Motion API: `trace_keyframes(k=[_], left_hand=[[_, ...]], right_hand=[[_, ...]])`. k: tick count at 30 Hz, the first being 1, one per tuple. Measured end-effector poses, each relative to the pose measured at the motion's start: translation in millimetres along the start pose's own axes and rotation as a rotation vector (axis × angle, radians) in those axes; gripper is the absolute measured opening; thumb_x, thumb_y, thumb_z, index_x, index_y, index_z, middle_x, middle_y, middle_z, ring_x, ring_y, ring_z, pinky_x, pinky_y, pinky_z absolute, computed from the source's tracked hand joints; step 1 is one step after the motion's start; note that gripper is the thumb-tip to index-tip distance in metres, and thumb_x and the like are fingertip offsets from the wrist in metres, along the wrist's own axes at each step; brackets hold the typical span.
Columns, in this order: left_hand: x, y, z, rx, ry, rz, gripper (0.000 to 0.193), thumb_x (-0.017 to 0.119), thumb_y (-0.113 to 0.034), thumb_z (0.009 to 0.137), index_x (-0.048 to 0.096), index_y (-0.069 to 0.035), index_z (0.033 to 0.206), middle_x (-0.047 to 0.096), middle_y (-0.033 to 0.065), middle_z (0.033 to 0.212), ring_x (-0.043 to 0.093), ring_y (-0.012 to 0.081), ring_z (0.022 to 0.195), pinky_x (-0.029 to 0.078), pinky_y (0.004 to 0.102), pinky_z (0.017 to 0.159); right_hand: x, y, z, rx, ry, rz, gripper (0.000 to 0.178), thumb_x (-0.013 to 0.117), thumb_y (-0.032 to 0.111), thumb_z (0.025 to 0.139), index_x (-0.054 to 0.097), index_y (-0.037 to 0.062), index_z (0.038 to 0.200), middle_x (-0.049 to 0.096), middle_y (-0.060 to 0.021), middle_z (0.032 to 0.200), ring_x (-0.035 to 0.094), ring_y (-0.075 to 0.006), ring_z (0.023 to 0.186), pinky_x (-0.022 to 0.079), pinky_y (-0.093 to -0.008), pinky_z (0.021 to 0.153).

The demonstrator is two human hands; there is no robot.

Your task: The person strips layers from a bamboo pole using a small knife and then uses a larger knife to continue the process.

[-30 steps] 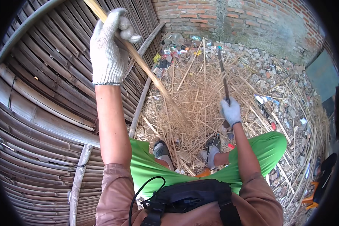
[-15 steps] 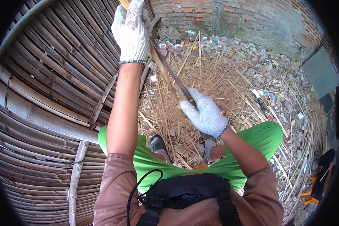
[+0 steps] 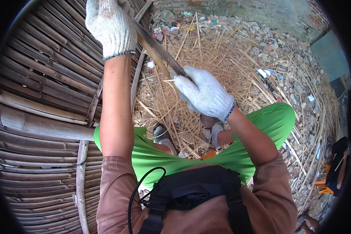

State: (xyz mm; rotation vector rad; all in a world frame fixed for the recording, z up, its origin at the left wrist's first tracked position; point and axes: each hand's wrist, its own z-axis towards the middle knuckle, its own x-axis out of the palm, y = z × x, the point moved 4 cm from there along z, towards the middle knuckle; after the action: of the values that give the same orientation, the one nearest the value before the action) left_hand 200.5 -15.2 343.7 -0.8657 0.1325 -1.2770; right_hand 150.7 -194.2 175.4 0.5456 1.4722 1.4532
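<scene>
My left hand (image 3: pixel 112 29), in a white knitted glove, is raised at the upper left, partly cut off by the frame's top edge. It is closed on a tan bamboo strip (image 3: pixel 158 61), which slants down toward my other hand. Along the strip lies a long dark knife blade (image 3: pixel 164 55), its far part close to my left hand. My right hand (image 3: pixel 204 93), gloved the same way, is closed around the near end of the knife, and its handle is hidden. A thin pale sliver (image 3: pixel 169 80) sticks out beside the right fingers.
A bamboo-slat wall (image 3: pixel 46 62) stands close on the left. Bamboo shavings (image 3: pixel 218 58) and long strips cover the rubble ground between and beyond my feet. A weathered brick wall (image 3: pixel 253 13) rises at the back, with a grey-green panel (image 3: pixel 330 58) at the right.
Both hands, with the strip and knife, have shifted up and left in the picture. The view has tilted slightly, so less of the brick wall shows.
</scene>
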Motion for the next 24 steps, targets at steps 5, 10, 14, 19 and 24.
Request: trace_keyframes(k=[5,10,14,19,24], left_hand=[[-1,4,-5,0.108,0.023,-0.045,0.018,0.073,-0.027,0.107,0.063,-0.012,0.107,0.056,-0.0059,0.075,0.044,0.0041,0.053,0.033,0.022,0.045],[-1,-1,-13,0.076,0.005,-0.057,0.017,0.073,-0.026,0.107,0.062,-0.013,0.105,0.054,-0.0063,0.075,0.043,0.0038,0.054,0.031,0.0219,0.046],[-5,7,-3,0.052,0.004,-0.036,0.015,0.073,-0.025,0.107,0.063,-0.014,0.106,0.054,-0.0074,0.074,0.041,0.0032,0.054,0.03,0.0217,0.047],[-2,7,-8,0.095,0.092,-0.084,0.014,0.072,-0.024,0.108,0.064,-0.012,0.109,0.053,-0.0076,0.074,0.04,0.0027,0.054,0.028,0.0211,0.046],[-5,11,-3,0.085,0.082,-0.162,0.013,0.071,-0.022,0.108,0.066,-0.01,0.111,0.055,-0.0073,0.074,0.04,0.002,0.053,0.028,0.0201,0.045]], right_hand=[[5,17,-2,-0.158,-0.192,-0.057,0.033,0.058,0.032,0.112,0.066,0.0005,0.117,0.067,-0.0148,0.08,0.068,-0.0283,0.068,0.052,-0.0425,0.06],[23,-24,7,-0.081,-0.108,-0.152,0.031,0.061,0.03,0.11,0.067,0.0007,0.114,0.069,-0.0202,0.085,0.07,-0.0373,0.075,0.054,-0.05,0.067],[14,-9,4,-0.05,-0.06,-0.213,0.028,0.062,0.028,0.112,0.067,0.0016,0.12,0.067,-0.0132,0.076,0.069,-0.0208,0.063,0.054,-0.0408,0.06],[16,-17,-1,0.279,0.081,0.599,0.034,0.059,0.031,0.114,0.069,0.0009,0.127,0.065,-0.0046,0.074,0.061,-0.0129,0.057,0.051,-0.0309,0.055],[14,-13,7,-0.05,0.036,0.25,0.035,0.059,0.034,0.113,0.066,0.0007,0.121,0.066,-0.008,0.073,0.065,-0.0209,0.058,0.051,-0.0367,0.054]])
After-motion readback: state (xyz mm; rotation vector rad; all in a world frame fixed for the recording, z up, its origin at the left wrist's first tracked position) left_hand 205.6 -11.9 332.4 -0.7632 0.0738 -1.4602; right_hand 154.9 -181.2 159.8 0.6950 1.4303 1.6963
